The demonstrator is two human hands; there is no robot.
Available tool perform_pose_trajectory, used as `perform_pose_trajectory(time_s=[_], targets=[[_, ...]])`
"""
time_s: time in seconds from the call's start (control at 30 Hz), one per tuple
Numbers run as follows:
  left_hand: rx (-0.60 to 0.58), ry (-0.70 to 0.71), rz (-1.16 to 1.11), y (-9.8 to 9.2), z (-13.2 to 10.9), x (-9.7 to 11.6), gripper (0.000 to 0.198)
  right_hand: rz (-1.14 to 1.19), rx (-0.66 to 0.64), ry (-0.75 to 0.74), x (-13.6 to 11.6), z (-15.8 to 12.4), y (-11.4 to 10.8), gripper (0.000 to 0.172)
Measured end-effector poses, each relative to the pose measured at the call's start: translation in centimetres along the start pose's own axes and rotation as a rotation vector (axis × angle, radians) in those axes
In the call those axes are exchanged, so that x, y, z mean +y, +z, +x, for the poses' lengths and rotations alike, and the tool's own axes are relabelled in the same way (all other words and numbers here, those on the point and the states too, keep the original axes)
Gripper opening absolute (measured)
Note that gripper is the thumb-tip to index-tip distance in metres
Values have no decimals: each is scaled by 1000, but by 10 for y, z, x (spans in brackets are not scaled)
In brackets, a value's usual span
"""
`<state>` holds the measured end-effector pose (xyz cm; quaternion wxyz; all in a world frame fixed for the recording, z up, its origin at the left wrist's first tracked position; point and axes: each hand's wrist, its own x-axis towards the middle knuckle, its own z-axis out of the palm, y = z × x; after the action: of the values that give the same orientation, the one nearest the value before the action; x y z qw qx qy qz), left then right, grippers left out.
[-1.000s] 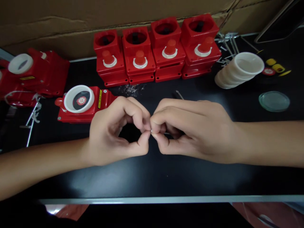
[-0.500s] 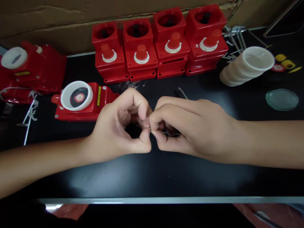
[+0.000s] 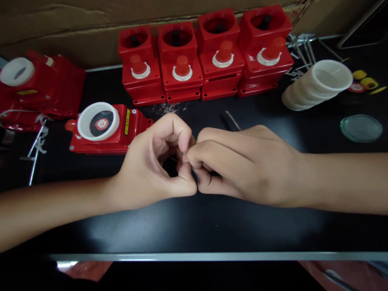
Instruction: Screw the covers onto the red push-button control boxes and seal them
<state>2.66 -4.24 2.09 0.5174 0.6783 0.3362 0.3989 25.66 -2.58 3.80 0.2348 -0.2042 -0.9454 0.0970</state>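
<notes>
My left hand [image 3: 160, 161] and my right hand [image 3: 242, 163] meet fingertip to fingertip above the black tabletop [image 3: 182, 226]. Both are closed in a pinch, thumb against curled fingers. Whatever lies between the fingertips is very small and mostly covered, so I cannot make it out. Just behind my left hand lies a red housing [image 3: 121, 141] with a white ring [image 3: 83, 121] around a dark disc, a red knob at its left and a yellow label. Beyond my right hand a thin metal rod [image 3: 233, 119] rests on the table.
Several red housings [image 3: 182, 91] with round openings and orange-red domes stand along the cardboard at the back. More red units [image 3: 65, 87] are at the left, beside metal rods [image 3: 34, 169]. At the right are stacked white rings [image 3: 303, 92], a glass disc [image 3: 360, 128] and yellow pieces [image 3: 370, 83].
My right fingertips have shifted slightly left and now overlap the left fingertips more. Both hands stay pinched together in nearly the same spot.
</notes>
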Motion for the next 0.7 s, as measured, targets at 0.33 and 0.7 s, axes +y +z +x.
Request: perform_pose_trajectory(time_s=[0.33,0.7], targets=[[23,-82,-41,1,3,8,43,4,25,17,1,1,2,15],[30,-61,-74,1,4,7,45,-20,137,50,-2,2,3,17]])
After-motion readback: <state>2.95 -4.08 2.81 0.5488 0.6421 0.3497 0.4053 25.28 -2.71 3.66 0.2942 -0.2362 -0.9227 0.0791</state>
